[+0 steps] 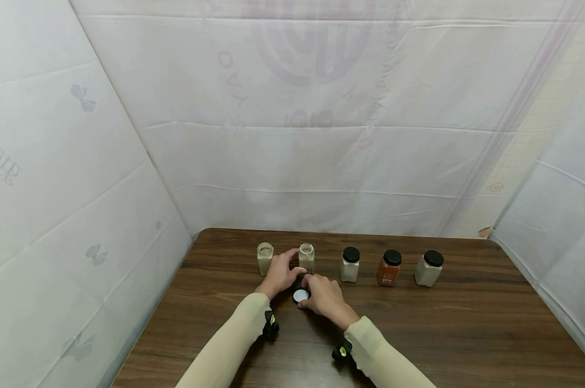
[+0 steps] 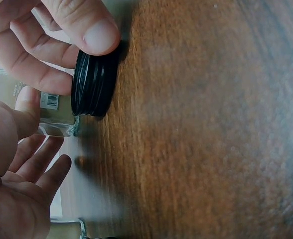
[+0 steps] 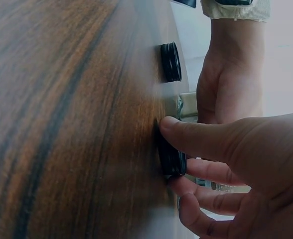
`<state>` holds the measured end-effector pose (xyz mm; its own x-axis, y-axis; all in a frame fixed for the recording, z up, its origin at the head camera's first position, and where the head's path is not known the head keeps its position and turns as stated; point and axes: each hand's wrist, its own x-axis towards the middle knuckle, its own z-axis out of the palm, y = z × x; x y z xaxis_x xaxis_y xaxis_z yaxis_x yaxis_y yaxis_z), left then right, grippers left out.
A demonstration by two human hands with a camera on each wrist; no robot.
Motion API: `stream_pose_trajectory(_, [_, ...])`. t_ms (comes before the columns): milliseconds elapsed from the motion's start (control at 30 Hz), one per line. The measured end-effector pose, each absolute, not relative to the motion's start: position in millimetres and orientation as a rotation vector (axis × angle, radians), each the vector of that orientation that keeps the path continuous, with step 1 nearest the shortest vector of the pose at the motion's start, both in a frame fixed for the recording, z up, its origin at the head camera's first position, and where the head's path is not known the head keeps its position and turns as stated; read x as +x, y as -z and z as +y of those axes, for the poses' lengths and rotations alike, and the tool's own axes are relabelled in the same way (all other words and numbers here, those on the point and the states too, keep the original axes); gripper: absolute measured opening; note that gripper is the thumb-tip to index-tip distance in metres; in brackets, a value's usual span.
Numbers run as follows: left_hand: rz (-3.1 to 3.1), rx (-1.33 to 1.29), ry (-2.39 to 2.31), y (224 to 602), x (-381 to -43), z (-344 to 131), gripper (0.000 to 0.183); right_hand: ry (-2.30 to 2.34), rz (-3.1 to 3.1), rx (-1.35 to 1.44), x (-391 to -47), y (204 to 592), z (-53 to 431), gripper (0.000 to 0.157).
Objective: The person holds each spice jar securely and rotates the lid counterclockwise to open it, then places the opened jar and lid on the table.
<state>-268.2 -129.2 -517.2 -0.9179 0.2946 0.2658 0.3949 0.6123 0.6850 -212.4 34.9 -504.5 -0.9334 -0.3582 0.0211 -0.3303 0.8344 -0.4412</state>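
My right hand (image 1: 325, 296) pinches a black screw lid (image 3: 172, 158) between thumb and fingers, close over the wood; its white inner face shows upward in the head view. To its left, my left hand (image 1: 280, 275) has its fingers spread and holds nothing. Just beside the left fingertips stands an uncapped jar of pale powder (image 1: 307, 258), its barcode label visible in the left wrist view. Another uncapped jar (image 1: 265, 260) stands left of that hand. A second black lid (image 3: 171, 62) lies below the left wrist, hidden from the head camera.
To the right stand three capped jars in a loose row: a pale one (image 1: 350, 265), an orange-red one (image 1: 389, 268) and another pale one (image 1: 428, 268). White fabric (image 1: 282, 161) hangs behind the brown wooden table (image 1: 467, 334) and along both sides.
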Motion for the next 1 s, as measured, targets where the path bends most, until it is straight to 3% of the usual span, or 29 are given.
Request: stream_pose_trajectory(1000, [-2.711,-0.591,1.155,518.3,-267.3,-129.6,0.04,0.649,2.981,-0.607,-207.6,499.0,39.7,0.045])
